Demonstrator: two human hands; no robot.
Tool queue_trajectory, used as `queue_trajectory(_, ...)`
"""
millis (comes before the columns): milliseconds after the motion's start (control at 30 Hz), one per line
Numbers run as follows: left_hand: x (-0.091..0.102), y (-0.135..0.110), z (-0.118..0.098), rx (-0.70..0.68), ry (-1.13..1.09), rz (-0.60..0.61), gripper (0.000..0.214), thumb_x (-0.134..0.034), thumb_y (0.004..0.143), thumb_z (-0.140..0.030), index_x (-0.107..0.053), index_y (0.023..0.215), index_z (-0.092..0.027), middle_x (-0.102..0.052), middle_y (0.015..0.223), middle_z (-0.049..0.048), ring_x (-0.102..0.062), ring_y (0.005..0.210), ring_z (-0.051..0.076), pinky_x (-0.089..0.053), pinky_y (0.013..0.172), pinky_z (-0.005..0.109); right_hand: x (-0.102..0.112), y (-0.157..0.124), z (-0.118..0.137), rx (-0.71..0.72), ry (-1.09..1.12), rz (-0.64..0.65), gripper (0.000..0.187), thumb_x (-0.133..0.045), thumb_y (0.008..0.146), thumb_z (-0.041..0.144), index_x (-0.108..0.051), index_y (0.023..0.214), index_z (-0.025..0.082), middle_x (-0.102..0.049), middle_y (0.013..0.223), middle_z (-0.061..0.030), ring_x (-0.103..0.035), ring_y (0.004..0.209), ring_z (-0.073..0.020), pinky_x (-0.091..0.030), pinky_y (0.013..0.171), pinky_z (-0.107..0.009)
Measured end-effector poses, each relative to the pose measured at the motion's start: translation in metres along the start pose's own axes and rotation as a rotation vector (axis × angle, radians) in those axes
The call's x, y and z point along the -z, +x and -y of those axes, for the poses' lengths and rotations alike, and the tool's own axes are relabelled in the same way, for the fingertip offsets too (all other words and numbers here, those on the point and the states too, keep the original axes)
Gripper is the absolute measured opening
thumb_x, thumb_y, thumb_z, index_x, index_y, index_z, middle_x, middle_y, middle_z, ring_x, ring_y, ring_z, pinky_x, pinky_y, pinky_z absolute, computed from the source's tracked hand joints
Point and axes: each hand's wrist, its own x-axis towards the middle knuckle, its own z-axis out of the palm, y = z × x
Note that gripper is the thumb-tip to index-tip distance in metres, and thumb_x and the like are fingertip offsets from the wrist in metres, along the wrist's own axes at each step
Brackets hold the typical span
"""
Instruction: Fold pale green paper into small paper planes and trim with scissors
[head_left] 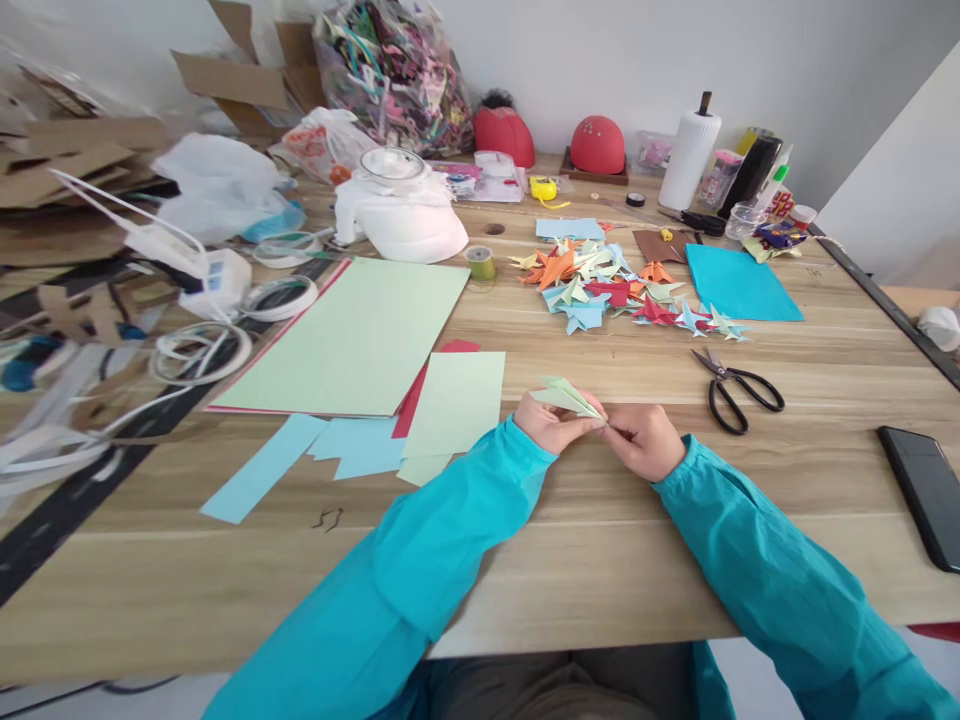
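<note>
A folded piece of pale green paper (564, 396) is held above the table between both hands. My left hand (551, 422) is closed around its body, with the pointed flaps sticking out above the fingers. The fingertips of my right hand (643, 438) pinch its narrow tip on the right side. Part of the folded paper is hidden behind the fingers. Left of my hands lies a pale green paper sheet (456, 400) over a red piece. Black-handled scissors (731, 388) rest on the wood, to the right of my right hand.
Folded paper figures (600, 280) in several colours are heaped farther back. A large green sheet stack (352, 335) and a blue paper strip (262, 468) lie left. A turquoise sheet (742, 282) is behind the scissors; a black phone (921, 490) lies far right. White cables (202, 350) clutter the left edge.
</note>
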Motion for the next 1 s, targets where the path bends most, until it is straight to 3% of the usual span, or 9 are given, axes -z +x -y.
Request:
queue_trajectory(200,0.001,0.002,0.008,-0.005,-0.016,0.033,0.017,-0.075,0.057,-0.031,-0.068,0.062,-0.016,-0.068,0.066,0.0047,-0.063,0.067,0.019,-0.053,0.069,0.031,0.001,0.001,-0.002,0.043,0.016,0.016,0.039,-0.040,0.084,0.026,-0.029,0.048,0.019,-0.030,0.047,0.0043,-0.026,0.044,-0.0076,-0.023,0.046,-0.022)
queue_trajectory(500,0.001,0.003,0.003,0.063,-0.118,0.106,0.020,-0.078,0.052,-0.027,-0.067,0.062,-0.014,-0.066,0.062,0.0039,-0.062,0.063,0.018,-0.053,0.066,0.030,0.001,-0.001,-0.001,0.029,0.000,0.046,0.040,-0.038,0.087,0.029,-0.028,0.049,0.019,-0.029,0.047,0.0043,-0.025,0.044,-0.0077,-0.022,0.046,-0.023)
queue_trajectory(667,-0.002,0.001,-0.003,0.087,-0.214,0.021,0.021,-0.075,0.057,-0.031,-0.065,0.061,-0.013,-0.065,0.059,0.0029,-0.061,0.057,0.015,-0.052,0.061,0.027,0.000,-0.001,0.000,0.009,0.000,0.005,0.042,-0.039,0.088,0.031,-0.033,0.048,0.018,-0.032,0.047,0.0041,-0.028,0.045,-0.0073,-0.024,0.046,-0.022)
queue_trajectory(833,0.001,0.002,-0.003,0.075,-0.171,-0.061,0.025,-0.076,0.056,-0.033,-0.065,0.061,-0.011,-0.066,0.061,0.0042,-0.061,0.058,0.016,-0.052,0.061,0.027,-0.002,-0.001,0.000,-0.038,-0.022,-0.052,0.042,-0.044,0.085,0.032,-0.040,0.046,0.017,-0.035,0.044,0.0044,-0.027,0.043,-0.0064,-0.023,0.045,-0.022)
queue_trajectory(1000,0.002,0.003,-0.003,0.042,-0.162,-0.075,0.024,-0.076,0.055,-0.032,-0.065,0.061,-0.011,-0.066,0.062,0.0044,-0.061,0.059,0.016,-0.052,0.059,0.026,-0.003,-0.001,0.000,-0.022,-0.041,-0.064,0.039,-0.047,0.083,0.032,-0.043,0.047,0.017,-0.035,0.044,0.0046,-0.028,0.042,-0.0062,-0.023,0.045,-0.021)
